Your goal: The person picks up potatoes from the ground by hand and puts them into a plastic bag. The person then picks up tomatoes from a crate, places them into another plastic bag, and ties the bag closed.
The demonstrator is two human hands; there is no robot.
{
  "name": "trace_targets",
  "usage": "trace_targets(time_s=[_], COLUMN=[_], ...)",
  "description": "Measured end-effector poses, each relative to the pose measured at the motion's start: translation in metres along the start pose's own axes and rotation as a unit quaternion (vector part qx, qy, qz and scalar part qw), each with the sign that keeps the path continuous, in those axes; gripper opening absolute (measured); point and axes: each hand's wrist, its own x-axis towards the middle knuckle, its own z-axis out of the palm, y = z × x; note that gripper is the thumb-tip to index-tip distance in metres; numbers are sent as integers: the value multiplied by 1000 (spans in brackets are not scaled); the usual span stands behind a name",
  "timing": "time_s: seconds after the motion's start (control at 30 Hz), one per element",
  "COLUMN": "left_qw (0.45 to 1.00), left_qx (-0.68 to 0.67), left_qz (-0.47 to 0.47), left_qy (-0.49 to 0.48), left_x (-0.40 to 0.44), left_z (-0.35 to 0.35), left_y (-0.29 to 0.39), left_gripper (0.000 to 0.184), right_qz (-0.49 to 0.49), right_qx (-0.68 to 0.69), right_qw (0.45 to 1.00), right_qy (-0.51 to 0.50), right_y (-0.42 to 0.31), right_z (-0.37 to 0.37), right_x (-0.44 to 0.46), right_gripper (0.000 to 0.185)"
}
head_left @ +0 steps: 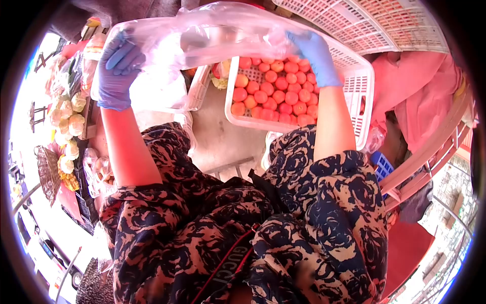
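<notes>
A clear plastic bag [212, 35] is stretched between my two blue-gloved hands, above a white crate [368, 96]. My left hand [121, 68] grips one end of the bag, its fingers curled in. At the other end, my right hand [316, 55] holds the plastic, its fingertips partly hidden by the film. Below and between the hands, the crate contains many round red tomatoes [278, 96]. The bag looks loose and see-through, with bright glare on its left part.
A white plastic crate [369, 23] leans at the upper right, beside pink cloth [420, 91]. Another white container [200, 88] stands left of the tomatoes. Pale vegetables [66, 116] and a wicker basket [49, 172] are at far left. A wooden chair frame [430, 152] is at right.
</notes>
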Motion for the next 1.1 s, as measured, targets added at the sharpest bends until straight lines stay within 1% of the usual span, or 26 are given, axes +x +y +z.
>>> trace_targets(time_s=[0.03, 0.07, 0.13, 0.23, 0.27, 0.3, 0.33, 0.37, 0.4, 0.43, 0.47, 0.5, 0.57, 0.6, 0.63, 0.67, 0.73, 0.77, 0.8, 0.87, 0.9, 0.93, 0.97, 1.0, 1.03, 1.1], left_qw=[1000, 999, 995, 985, 984, 983, 983, 983, 983, 947, 860, 858, 854, 936, 983, 923, 923, 908, 890, 833, 904, 956, 944, 931, 914, 870], left_qx=[18, -35, -25, -14, -12, -9, -20, -31, -42, 152, 339, 332, 316, 190, 54, 153, 178, 190, 200, 226, 173, 121, 142, 162, 183, 223], left_qz=[12, 6, 97, 169, 172, 175, 165, 155, 145, 181, 206, 201, 189, 160, 125, 190, 186, 186, 185, 220, 190, 138, 146, 154, 163, 178], left_qy=[0, -28, -8, 40, 49, 58, 74, 89, 104, 219, 322, 337, 367, 251, 125, 298, 285, 325, 365, 455, 341, 230, 259, 287, 324, 403], left_x=[2, 2, 2, -10, -16, -20, -25, -30, -32, -31, -28, -28, -29, -21, -13, -8, -5, -8, -4, -1, -8, -16, -17, -18, -18, -9], left_z=[6, 15, 17, 21, 13, 4, -13, -23, -31, -31, -29, -39, -60, -42, -29, -25, -33, -30, -20, -13, -22, -30, -30, -27, -22, -12], left_y=[-2, -2, -1, 7, 13, 17, 17, 12, 4, -5, -19, -16, -9, -10, -17, -24, -23, -24, -27, -27, -18, -10, -10, -12, -16, -28], left_gripper=[21, 19, 18, 16, 17, 18, 19, 20, 21, 21, 22, 20, 18, 17, 21, 24, 22, 20, 18, 15, 14, 17, 18, 20, 21, 23], right_qz=[-1, -49, -141, -18, 4, 22, 42, 47, 38, -43, -39, -24, -48, -44, -40, -36, -69, -85, -93, -109, -41, 26, 93, 284, 319, 376], right_qx=[130, 190, 266, 366, 253, 122, -17, -93, -165, -148, -259, -263, -418, -436, -456, -475, -522, -546, -533, -507, -367, -216, -60, 112, 220, 428], right_qw=[991, 977, 941, 901, 953, 979, 986, 975, 974, 979, 952, 939, 897, 886, 874, 861, 832, 815, 817, 820, 889, 931, 946, 876, 847, 755], right_qy=[-41, -83, -156, -233, -166, -163, -158, -194, -149, -131, -159, -221, -135, -151, -165, -178, -175, -173, -197, -243, -271, -292, -305, -374, -363, -324], right_y=[-23, -19, -19, 31, 41, 77, 119, 141, 187, 196, 218, 222, 225, 228, 233, 239, 254, 261, 265, 272, 269, 259, 251, 246, 246, 241], right_z=[-6, -10, -15, -26, -15, 7, 36, 71, 112, 143, 168, 177, 208, 215, 221, 226, 241, 245, 246, 244, 234, 214, 195, 178, 175, 173], right_x=[-17, -14, -14, 5, 3, 19, 33, 30, 30, 17, 14, 5, -10, -9, -6, 0, 6, 7, 9, 11, 11, 14, 19, 25, 25, 20], right_gripper=[44, 43, 40, 46, 43, 43, 43, 44, 42, 36, 35, 35, 32, 33, 33, 34, 36, 38, 43, 53, 52, 50, 48, 46, 44, 42])
